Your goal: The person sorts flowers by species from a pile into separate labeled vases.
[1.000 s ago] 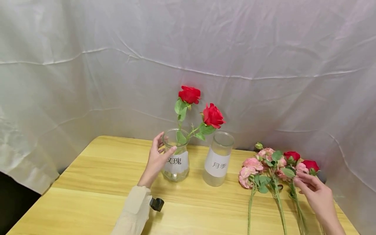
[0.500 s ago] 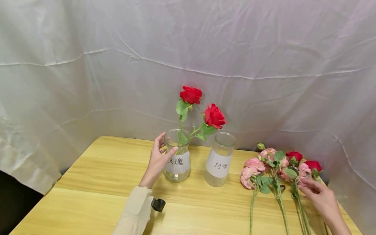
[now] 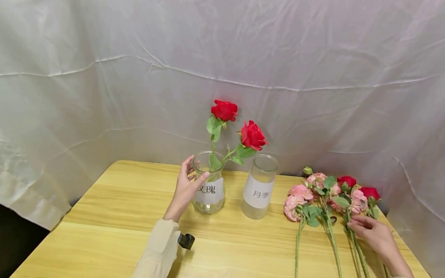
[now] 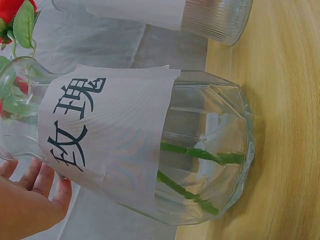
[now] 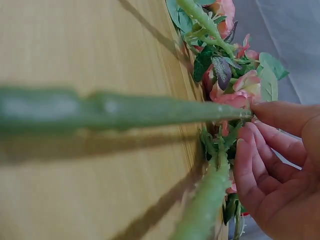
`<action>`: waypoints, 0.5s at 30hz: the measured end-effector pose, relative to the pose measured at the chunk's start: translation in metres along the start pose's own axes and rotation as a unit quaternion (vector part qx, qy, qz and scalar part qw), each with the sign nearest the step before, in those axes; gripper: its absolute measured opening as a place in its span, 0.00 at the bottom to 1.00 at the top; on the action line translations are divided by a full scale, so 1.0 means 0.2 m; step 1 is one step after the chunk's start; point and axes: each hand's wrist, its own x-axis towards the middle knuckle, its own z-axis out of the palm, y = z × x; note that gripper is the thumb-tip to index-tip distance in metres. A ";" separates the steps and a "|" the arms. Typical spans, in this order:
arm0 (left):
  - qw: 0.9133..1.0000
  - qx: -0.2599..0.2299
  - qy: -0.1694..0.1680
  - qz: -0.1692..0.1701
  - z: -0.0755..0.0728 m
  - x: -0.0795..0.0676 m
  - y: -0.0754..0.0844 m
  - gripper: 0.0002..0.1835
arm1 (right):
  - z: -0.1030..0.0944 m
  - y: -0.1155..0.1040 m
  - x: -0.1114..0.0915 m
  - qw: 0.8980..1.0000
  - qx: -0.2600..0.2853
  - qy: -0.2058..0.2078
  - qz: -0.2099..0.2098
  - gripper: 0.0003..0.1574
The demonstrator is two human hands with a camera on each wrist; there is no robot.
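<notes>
My left hand point(image 3: 183, 190) grips the neck of a clear glass vase point(image 3: 208, 209) with a white paper label, thumb in front and fingers behind. Two red roses point(image 3: 224, 111) stand in it, one leaning right; their green stems point(image 4: 200, 154) reach the bottom in the left wrist view. At the right, my right hand point(image 3: 374, 234) is among the flowers lying on the table. Its thumb and forefinger pinch a green stem point(image 5: 150, 111) just below a pink flower point(image 3: 358, 201), seen in the right wrist view. The other fingers are loosely bent.
A second labelled glass vase point(image 3: 255, 213) stands right of the first. Several pink flowers point(image 3: 294, 206) and two red roses point(image 3: 370, 194) lie at the table's right end, stems toward me. A grey curtain point(image 3: 222, 46) hangs behind the wooden table point(image 3: 104, 231).
My right hand has moved slightly down from the pink blossoms to the stem below them, its fingers closing there. The left hand stays on the vase.
</notes>
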 end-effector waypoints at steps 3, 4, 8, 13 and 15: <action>1.000 0.002 0.004 0.009 0.00 0.00 -0.01 0.40 | 0.00 -0.01 0.00 1.000 -0.012 -0.009 0.004 0.39; 1.000 0.002 0.004 0.011 0.00 0.00 -0.01 0.40 | 0.00 -0.01 0.00 1.000 -0.013 -0.013 0.005 0.38; 1.000 0.002 0.006 0.013 0.01 0.00 -0.01 0.40 | 0.00 -0.02 0.00 1.000 -0.001 -0.029 0.012 0.36; 1.000 0.003 0.007 0.010 0.01 0.00 -0.01 0.39 | 0.01 -0.03 0.00 0.999 0.027 -0.038 0.012 0.34; 1.000 0.004 0.007 0.009 0.01 0.00 -0.01 0.39 | 0.01 -0.03 0.00 0.999 0.033 -0.038 0.011 0.34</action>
